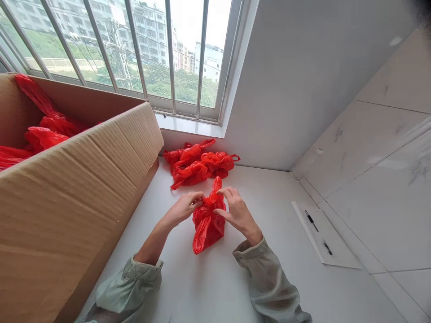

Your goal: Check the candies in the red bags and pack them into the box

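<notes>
A knotted red plastic bag [212, 229] sits on the white tabletop in front of me, its contents hidden. One handle loop points toward me and the other stands up on the far side. At the bag's gathered top, my left hand [186, 206] is closed, its thumb and fingers pinching the plastic near the knot. From the other side my right hand [237, 211] touches the same bag, its thumb near the knot and its forefinger by the far loop. A gap shows between that thumb and forefinger. Several more tied red bags [191, 163] lie heaped just beyond.
A large open cardboard box [77, 197] stands at the left, with red bags [50, 130] inside. Two black pens [311, 220] lie on a white pad or sheet [332, 244] at the right. A barred window [171, 58] and grey wall [286, 76] bound the far side.
</notes>
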A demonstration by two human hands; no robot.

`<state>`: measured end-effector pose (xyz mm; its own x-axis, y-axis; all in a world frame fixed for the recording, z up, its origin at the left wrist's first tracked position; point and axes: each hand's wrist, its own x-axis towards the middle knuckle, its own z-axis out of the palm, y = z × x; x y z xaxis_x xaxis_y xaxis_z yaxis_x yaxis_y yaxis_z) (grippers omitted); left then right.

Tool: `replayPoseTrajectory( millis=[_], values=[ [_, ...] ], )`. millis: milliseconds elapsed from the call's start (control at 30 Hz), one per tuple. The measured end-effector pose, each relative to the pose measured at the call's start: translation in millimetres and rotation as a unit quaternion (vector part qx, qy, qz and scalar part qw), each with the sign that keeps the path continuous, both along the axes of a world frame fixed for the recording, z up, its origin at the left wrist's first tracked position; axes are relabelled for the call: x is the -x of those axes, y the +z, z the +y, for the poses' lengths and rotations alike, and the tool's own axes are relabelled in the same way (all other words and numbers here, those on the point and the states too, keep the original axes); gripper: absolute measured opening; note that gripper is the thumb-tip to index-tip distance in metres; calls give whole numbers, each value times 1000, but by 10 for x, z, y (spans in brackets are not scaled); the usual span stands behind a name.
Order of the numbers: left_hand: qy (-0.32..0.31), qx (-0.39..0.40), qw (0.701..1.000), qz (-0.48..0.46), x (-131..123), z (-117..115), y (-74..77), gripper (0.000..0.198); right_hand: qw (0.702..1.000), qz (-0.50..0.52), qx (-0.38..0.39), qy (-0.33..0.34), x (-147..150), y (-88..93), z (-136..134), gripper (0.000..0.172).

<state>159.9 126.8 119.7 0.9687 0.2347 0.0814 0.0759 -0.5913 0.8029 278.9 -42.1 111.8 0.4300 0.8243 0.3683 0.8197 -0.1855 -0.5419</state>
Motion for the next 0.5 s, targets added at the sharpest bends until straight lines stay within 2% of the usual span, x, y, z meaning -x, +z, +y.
replayPoseTrajectory(
  millis=[67,167,367,500],
  values=[
    [-10,7,1000,1,3,9,-4,27,1000,-2,-4,-6,12,-47,42,36],
    [-7,8,1000,2,9,33,-13,28,1000,8,-3,-3,-17,-77,46,14],
    [49,-25,998,-1,58,115,-36,20,999,43,16,4,-148,8,-111,14],
    [81,-73,993,-38,99,57,64,17,997,64,30,-7,-181,33,-174,12]
  ],
)
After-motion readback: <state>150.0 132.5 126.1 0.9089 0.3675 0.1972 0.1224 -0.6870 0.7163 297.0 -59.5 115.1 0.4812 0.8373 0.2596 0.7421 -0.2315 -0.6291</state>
